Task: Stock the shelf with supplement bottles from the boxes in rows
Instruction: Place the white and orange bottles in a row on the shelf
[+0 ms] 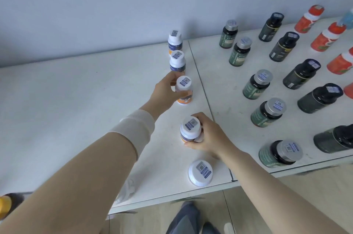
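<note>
Currently both hands are on one row of white-capped bottles that runs from far to near along the right part of the left shelf panel (76,119), just left of the seam (202,84) with the next panel. The left hand (166,92) reaches in from the near left, its fingers curled round the third white bottle (184,89), which stands upright on the panel. Nearer, the right hand (208,136) wraps its fingers round the fourth white bottle (191,130) from the right side, thumb low by the base; this bottle also stands upright. Two more white bottles (177,60) stand beyond the left hand, towards the wall (133,4), and a fifth white bottle (200,172) stands alone nearest the front edge. On the right panel (215,73) stand further rows: green bottles (257,83) with silver caps, dark bottles (301,73) with black caps, and red bottles (328,36) at the far right.
</note>
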